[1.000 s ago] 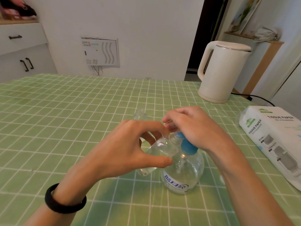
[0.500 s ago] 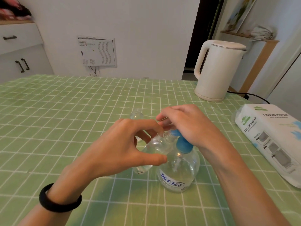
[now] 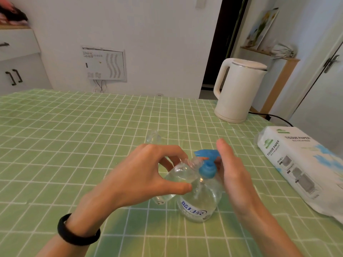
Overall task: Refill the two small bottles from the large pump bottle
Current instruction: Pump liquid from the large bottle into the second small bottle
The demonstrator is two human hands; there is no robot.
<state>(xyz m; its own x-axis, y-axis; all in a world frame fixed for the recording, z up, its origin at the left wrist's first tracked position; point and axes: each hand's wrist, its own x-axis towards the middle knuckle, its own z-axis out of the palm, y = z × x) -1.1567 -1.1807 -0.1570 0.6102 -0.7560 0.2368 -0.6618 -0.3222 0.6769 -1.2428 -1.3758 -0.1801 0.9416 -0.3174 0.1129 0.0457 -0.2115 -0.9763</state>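
Two small clear bottles show: one tilted in the left hand (image 3: 141, 175), pinched between thumb and fingers, its neck at the blue pump (image 3: 207, 162) of the single large pump bottle (image 3: 199, 199); the second small bottle (image 3: 154, 138) stands at eleven o'clock. The right hand (image 3: 232, 171) hovers flat and empty at three o'clock. One pack reads "TISSUE PAPER" (image 3: 297, 164).

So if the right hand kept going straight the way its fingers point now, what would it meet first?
Probably nothing close: the right hand is open beside the pump bottle, fingers aimed up the green tablecloth. The kettle stands farther along, slightly to the right, so contact is uncertain; depth is hard to judge.
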